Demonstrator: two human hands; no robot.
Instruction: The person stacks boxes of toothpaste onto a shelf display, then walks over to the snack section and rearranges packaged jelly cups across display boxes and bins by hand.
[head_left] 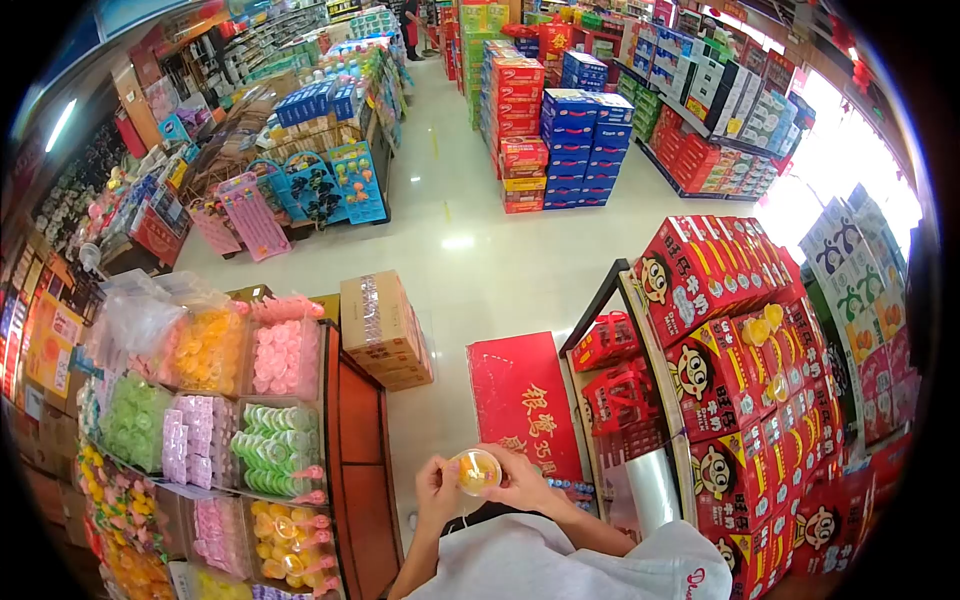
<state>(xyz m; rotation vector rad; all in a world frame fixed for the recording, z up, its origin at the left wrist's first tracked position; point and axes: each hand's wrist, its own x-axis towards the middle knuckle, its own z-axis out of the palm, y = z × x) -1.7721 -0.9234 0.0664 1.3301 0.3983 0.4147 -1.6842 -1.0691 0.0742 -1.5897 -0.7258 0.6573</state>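
Between my hands, in front of my body, is a small round clear jelly cup with yellow-orange contents. My right hand has its fingers wrapped round the cup's right side. My left hand is closed at the cup's left edge, thumb and fingers pinched together there. A thin pale strip hangs below the cup near the left fingers; what it is I cannot tell. Beside my left arm, a bin holds similar orange jelly cups.
Left stand: bins of pink cups, green packs and purple packs, with pink scoops. A cardboard box and red box occupy the floor ahead. Red milk cartons line the right, several yellow cups on them.
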